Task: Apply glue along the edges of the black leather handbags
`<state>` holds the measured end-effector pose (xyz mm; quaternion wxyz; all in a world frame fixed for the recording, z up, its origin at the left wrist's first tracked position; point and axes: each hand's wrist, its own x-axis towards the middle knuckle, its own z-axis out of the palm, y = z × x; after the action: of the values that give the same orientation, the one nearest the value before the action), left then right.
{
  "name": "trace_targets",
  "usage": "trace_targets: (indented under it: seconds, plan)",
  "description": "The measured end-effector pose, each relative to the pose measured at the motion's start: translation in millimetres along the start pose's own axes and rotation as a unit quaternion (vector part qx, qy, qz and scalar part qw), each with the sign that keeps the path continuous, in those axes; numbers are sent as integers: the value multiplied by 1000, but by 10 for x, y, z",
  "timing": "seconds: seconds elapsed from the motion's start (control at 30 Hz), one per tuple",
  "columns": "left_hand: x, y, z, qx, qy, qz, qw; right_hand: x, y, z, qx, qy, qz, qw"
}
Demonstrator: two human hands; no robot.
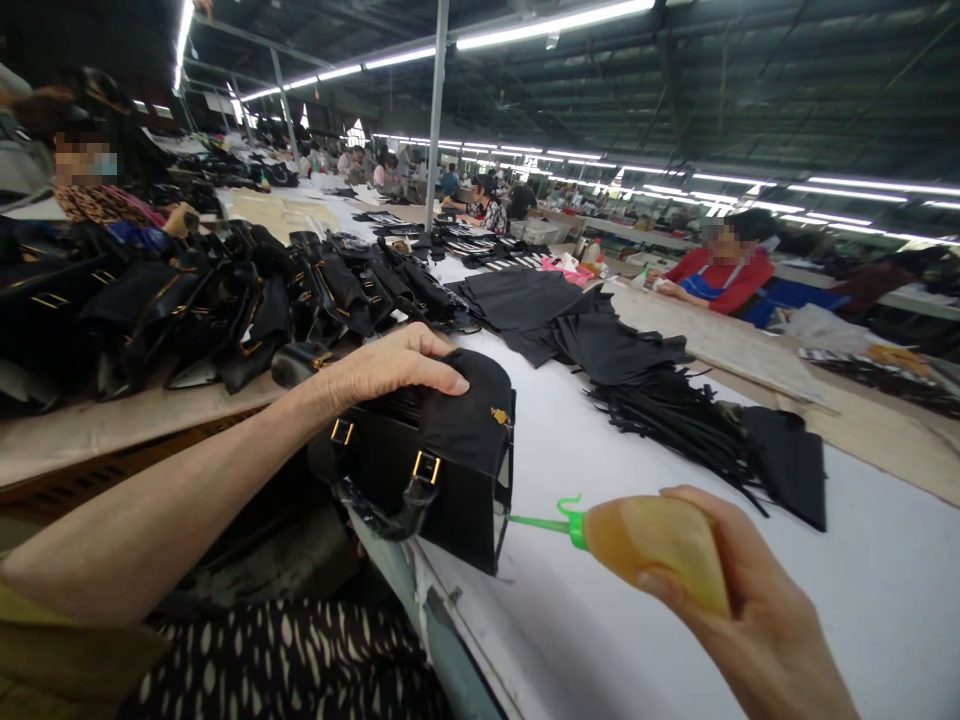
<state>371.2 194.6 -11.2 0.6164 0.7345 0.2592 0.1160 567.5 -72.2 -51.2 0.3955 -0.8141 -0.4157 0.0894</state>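
A black handbag (450, 500) with gold buckles lies on its side at the table's near edge, its handle hanging toward me. My left hand (409, 365) grips the bag from above, thumb pressed on the black flap; its other fingers are hidden behind. In my right hand (739, 570) is a squeeze bottle (652, 545) of amber liquid, with fingers and thumb wrapped round its base. The bottle's thin green nozzle (540, 523) points left, and its tip is at the open edge on the bag's right end.
Many black bags (202, 290) are heaped at the left. Black cut pieces and strips (637, 385) lie across the white tabletop (862, 600). A co-worker in red (739, 280) sits across the table at the right; another person (97, 190) is at the far left.
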Motion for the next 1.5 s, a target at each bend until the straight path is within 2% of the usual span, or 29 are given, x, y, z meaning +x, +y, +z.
trace_targets:
  seconds: [0.07,0.13,0.3,0.43,0.67,0.87,1.0,1.17,1.37,1.5]
  plan:
    - [-41,87,38,53,8,26,998,23,31,91,38,-4,31,999]
    - [-83,81,89,113,17,53,992,45,104,175,70,-17,40,997]
    - [-189,-150,178,227,58,105,967,77,292,334,98,-37,32,994]
    - [-260,-259,198,229,65,99,966,99,330,406,101,-46,31,993]
    - [-307,-312,204,200,56,78,975,120,300,430,73,-61,32,995]
    - [-317,-327,236,212,59,110,969,133,284,468,51,-66,22,996]
    - [-354,-364,290,264,89,154,948,119,271,470,37,-86,10,996]
    - [-434,-453,348,352,141,213,900,104,283,465,30,-89,-3,996]
    - [-521,-486,412,394,152,236,875,133,306,494,35,-82,-22,996]
    - [-576,-516,456,425,167,278,845,129,324,513,35,-81,-22,996]
